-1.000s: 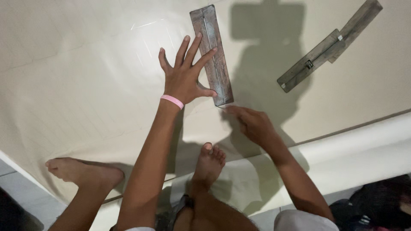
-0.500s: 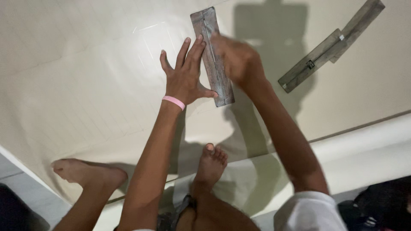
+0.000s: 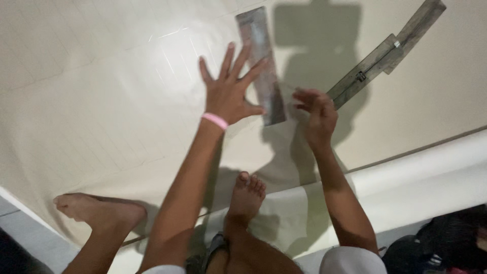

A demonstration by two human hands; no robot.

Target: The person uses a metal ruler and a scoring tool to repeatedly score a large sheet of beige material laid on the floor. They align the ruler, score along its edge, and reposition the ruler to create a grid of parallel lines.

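Head view: a wide sheet of cream material (image 3: 101,101) fills most of the frame, its rolled end (image 3: 421,172) running along the lower right. On it, upper centre, lies a flat grey metal straightedge (image 3: 261,61), and a second, jointed grey bar (image 3: 385,56) sits well apart in the upper right corner.

The change is in the right hand (image 3: 317,114). Half a second ago it was up beside the top half of the straightedge; now it has come back down to just right of the tool's lower end, so a stroke along that edge looks finished, or nearly so. The straightedge itself has not shifted.

The left hand (image 3: 231,89), with a pink wristband (image 3: 215,121), stays spread flat, fingers fanned, pressing the sheet with fingertips and thumb over the straightedge's left side. The right hand is loosely curled, fingertips pinched together; whether it holds a small marker or blade I cannot tell. Two bare feet (image 3: 246,195) rest on the sheet in the lower half of the frame.
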